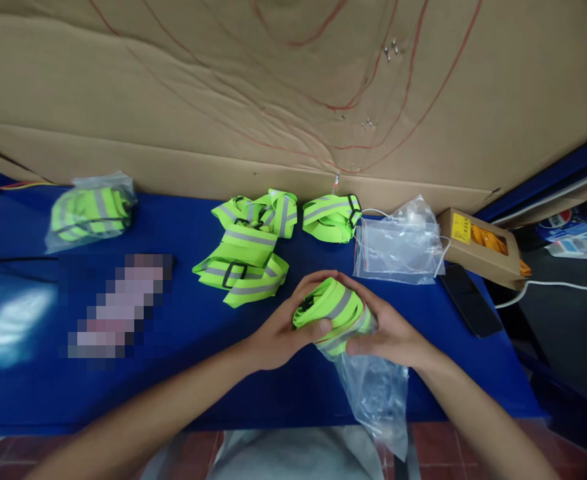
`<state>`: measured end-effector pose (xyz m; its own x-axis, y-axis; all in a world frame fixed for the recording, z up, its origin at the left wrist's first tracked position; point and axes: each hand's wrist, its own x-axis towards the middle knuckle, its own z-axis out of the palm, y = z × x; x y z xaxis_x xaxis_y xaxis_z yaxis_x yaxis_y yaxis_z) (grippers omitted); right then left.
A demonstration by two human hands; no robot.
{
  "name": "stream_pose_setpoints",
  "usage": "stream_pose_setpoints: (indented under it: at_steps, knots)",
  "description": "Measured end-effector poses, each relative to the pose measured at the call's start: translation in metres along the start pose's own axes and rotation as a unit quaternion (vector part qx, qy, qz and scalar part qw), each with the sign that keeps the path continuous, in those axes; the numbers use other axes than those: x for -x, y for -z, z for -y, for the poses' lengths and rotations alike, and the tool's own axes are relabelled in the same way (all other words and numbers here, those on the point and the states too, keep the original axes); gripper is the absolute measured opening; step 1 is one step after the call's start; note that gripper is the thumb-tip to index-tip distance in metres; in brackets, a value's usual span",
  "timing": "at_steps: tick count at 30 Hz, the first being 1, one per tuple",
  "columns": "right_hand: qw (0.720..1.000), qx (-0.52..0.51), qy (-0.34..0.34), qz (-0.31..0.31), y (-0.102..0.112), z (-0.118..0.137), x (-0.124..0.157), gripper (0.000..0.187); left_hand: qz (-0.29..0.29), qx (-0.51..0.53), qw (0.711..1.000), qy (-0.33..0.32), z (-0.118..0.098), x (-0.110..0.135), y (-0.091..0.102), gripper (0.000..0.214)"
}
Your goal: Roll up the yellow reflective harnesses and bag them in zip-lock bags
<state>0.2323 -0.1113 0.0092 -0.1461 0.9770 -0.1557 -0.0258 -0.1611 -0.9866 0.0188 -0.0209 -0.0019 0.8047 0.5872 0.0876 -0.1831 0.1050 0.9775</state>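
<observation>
My left hand and my right hand are both wrapped round a folded neon-green reflective strap bundle just above the blue table. A clear plastic bag hangs down from under the bundle, its mouth pinched at my right hand's fingers. The bundle sits partly at the bag's opening. Behind my hands lie a pile of loose green straps with black buckles and a smaller folded strap.
A bagged strap bundle lies at the far left. A stack of clear empty bags, a dark phone and a small cardboard box sit at the right. A large cardboard sheet stands behind the table.
</observation>
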Motion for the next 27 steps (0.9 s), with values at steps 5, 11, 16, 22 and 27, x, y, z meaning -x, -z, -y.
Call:
stream_pose_setpoints:
  at_steps: [5, 11, 16, 22, 27]
  knots:
    - [0.995, -0.017, -0.014, 0.1, 0.002, 0.012, 0.001, 0.065, -0.019, 0.132, 0.989, 0.069, -0.006, 0.002, -0.001, 0.07]
    - [0.996, -0.044, -0.022, 0.075, -0.005, 0.006, 0.002, 0.072, -0.07, 0.182, 0.972, 0.13, 0.0, 0.003, -0.009, 0.071]
    - [0.997, -0.057, -0.04, 0.016, -0.003, 0.002, 0.002, 0.093, -0.078, 0.136, 0.98, 0.123, -0.005, 0.001, -0.014, 0.064]
    - [0.999, -0.016, -0.028, 0.009, -0.001, 0.006, 0.004, 0.095, -0.015, -0.045, 0.999, 0.022, -0.014, 0.004, -0.012, 0.054]
    - [0.997, 0.047, 0.05, 0.029, -0.001, 0.008, 0.009, 0.091, 0.044, -0.261, 0.955, -0.135, -0.015, 0.015, -0.009, 0.057]
